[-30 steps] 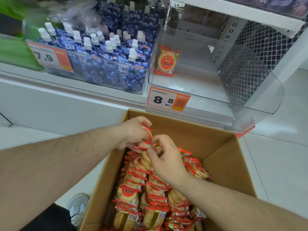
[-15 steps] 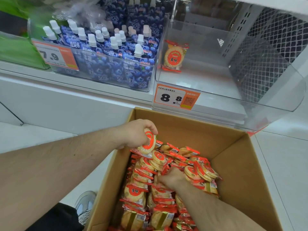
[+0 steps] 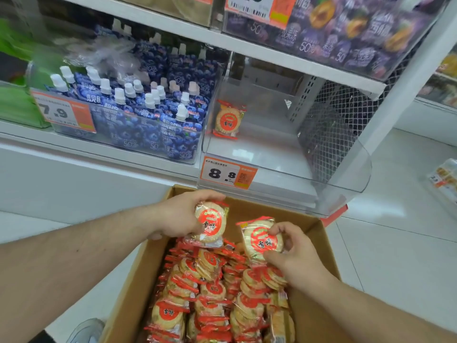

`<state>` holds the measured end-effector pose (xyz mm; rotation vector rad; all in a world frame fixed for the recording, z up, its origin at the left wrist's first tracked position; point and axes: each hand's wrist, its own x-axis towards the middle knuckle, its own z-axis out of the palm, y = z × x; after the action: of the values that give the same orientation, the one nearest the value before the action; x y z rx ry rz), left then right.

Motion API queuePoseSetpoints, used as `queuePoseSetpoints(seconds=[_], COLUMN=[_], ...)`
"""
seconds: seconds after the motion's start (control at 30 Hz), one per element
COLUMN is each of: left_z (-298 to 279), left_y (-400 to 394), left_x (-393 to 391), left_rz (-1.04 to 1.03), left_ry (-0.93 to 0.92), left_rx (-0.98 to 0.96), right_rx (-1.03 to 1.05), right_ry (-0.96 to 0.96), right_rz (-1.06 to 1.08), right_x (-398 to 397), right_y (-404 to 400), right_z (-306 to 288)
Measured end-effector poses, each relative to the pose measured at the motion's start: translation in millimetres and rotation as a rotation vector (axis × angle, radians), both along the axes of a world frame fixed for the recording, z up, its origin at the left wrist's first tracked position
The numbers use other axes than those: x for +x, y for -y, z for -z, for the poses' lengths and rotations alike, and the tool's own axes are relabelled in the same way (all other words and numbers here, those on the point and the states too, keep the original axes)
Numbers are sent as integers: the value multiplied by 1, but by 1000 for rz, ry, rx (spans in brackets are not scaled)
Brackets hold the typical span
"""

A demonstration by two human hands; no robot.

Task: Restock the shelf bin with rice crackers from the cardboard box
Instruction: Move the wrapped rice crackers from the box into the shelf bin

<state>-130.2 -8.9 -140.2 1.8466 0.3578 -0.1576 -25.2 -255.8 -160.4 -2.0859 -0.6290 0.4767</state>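
My left hand (image 3: 181, 217) is gripping one rice cracker pack (image 3: 210, 223), with fingers curled over its top edge and the thumb under it. My right hand (image 3: 294, 252) is pinching a second pack (image 3: 259, 240) by its right side, thumb below and fingers above. Both packs are facing me, red label showing, and each is standing roughly upright. Right under my fingers the cardboard box (image 3: 249, 207) is sitting full of more packs.

The clear shelf bin (image 3: 346, 184) is waiting up ahead of both hands, past the far wall of the box — and it is holding just one lone pack (image 3: 227, 120), leaning at its left side. My left hand is looking a little nearer to the bin's open top, so I am guessing it should go first, up and forward over the front lip. To the left of the bin the blue drink pouches (image 3: 148, 115) are standing.
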Motion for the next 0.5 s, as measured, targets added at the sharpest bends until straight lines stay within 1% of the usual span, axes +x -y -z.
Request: queuePoseSetpoints(seconds=[0.07,0.13,0.23,0.3,0.37,0.43,0.5], left_z=[-4,-7,-14,-22,-31,-36,-40], left_y=[4,7,18,27,36,43,47], left_x=[1,3,3,3,1,0,-1], left_rz=[-9,-25,-19,10,30,58,70], left_ry=[42,86,161,195,219,227,220], left_rx=[-48,-109,-225,-279,-333,-394,-456], right_rx=[200,355,487,492,456,394,294], right_ry=[-46,-101,-194,-185,-130,-65,43], right_rz=[-3,-7,-39,-42,-52,-57,-65], right_x=[-3,-7,-15,-20,-22,-24,-26], right_y=[3,0,-5,-7,-10,-13,-16], right_z=[-19,-31,-40,-41,-43,-44,-47])
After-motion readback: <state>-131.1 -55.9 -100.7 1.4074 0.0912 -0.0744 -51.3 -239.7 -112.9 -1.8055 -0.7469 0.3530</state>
